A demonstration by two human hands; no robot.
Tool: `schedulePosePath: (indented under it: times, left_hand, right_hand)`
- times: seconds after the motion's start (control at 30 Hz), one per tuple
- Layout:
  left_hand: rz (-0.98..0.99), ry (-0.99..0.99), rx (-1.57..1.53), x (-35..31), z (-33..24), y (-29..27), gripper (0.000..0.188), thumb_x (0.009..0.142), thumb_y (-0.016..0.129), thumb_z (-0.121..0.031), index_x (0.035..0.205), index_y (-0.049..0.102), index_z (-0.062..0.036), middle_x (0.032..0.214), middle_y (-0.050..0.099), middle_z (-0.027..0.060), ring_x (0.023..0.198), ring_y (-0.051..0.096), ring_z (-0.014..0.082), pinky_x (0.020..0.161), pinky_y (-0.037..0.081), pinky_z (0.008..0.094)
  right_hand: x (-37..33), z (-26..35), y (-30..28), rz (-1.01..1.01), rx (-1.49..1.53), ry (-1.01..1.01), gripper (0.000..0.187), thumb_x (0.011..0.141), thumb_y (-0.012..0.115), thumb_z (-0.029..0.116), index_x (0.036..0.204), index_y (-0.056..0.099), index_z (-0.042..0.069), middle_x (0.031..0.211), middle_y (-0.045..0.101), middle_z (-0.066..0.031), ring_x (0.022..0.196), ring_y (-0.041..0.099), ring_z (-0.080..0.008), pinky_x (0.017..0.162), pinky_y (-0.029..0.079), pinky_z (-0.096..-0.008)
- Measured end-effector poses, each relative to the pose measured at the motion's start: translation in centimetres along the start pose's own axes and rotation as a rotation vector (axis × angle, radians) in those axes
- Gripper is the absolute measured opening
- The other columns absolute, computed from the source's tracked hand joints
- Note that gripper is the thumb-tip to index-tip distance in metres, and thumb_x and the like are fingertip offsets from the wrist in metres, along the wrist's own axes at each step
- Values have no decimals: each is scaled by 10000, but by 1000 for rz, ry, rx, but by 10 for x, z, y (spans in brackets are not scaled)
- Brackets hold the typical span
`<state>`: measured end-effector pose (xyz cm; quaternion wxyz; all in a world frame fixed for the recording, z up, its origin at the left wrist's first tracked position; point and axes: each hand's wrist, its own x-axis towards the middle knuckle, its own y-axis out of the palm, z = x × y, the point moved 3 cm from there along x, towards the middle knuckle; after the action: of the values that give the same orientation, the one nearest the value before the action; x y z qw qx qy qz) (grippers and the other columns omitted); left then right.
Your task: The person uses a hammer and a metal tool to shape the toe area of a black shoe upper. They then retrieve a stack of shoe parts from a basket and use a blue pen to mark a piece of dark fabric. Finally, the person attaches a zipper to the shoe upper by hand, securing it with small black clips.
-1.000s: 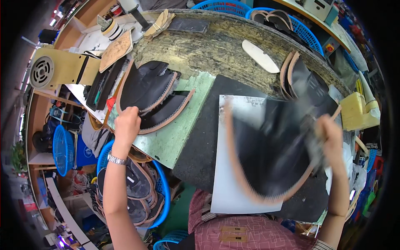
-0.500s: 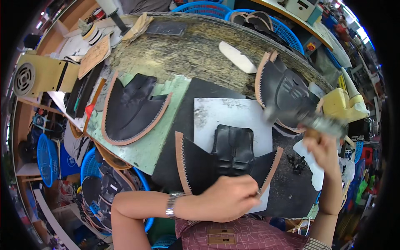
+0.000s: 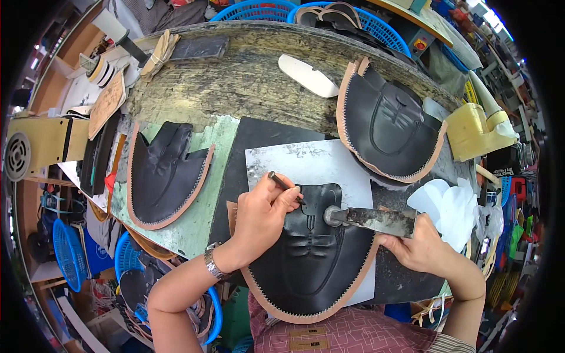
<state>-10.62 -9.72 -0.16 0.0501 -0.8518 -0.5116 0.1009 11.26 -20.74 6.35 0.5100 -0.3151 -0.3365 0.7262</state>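
Observation:
A black leather shoe upper [image 3: 312, 273] with a tan zigzag-cut rim lies in front of me, partly on a whitish board [image 3: 294, 154]. My left hand [image 3: 266, 215] pinches a thin dark metal punch [image 3: 282, 183], its lower tip by the upper's raised tongue section. My right hand [image 3: 419, 247] is closed round a hammer [image 3: 376, 220]. The hammer's round face is close to the tongue, right of the punch; whether it touches the leather I cannot tell. The fingers of my right hand partly cover the handle.
Similar black uppers lie at the left [image 3: 168, 182] on a green surface and at the far right [image 3: 391, 123]. A white knife-shaped template [image 3: 307, 75] rests on the worn bench. Clear plastic pieces [image 3: 444, 206] and a yellow block [image 3: 471, 132] sit at the right. Blue baskets stand around the bench.
My left hand has moved up and left to the tongue of the upper. The hammer has come down and left from the right side. The upper's curved front now lies spread toward me.

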Motion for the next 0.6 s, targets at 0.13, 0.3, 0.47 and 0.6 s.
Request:
schedulePosePath:
  times: [0.13, 0.3, 0.47, 0.6]
  left_hand:
    - [-76, 250, 311, -4, -8, 2, 102, 859, 596, -72, 893, 531, -1, 708, 636, 97, 627, 636, 173, 553, 494, 265]
    - [-32, 755, 627, -10, -10, 14, 124, 838, 622, -126, 868, 540, -37, 585, 563, 108, 520, 593, 261, 456, 440, 323]
    - [-18, 113, 175, 1, 0, 3, 117, 906, 542, -99, 886, 548, 16, 774, 664, 107, 679, 659, 167, 612, 530, 251]
    - [16, 102, 40, 1, 3, 3, 155, 929, 519, -128, 912, 545, 24, 777, 665, 117, 699, 650, 133, 605, 526, 254]
  right_hand:
    - [9, 24, -37, -142, 33, -9, 146, 806, 646, 163, 787, 576, 36, 629, 547, -99, 484, 541, -268, 449, 435, -326]
    - [12, 10, -31, -152, 166, -238, 208, 856, 595, 241, 851, 594, 34, 648, 569, -97, 544, 564, -274, 519, 451, -351]
    - [6, -25, 12, -64, 100, 59, 210, 863, 581, 244, 917, 624, 45, 632, 568, -110, 552, 556, -326, 521, 451, -388]
    - [8, -21, 6, -99, 64, 76, 201, 853, 599, 240, 882, 637, 45, 644, 578, -126, 546, 566, -314, 518, 457, -378]
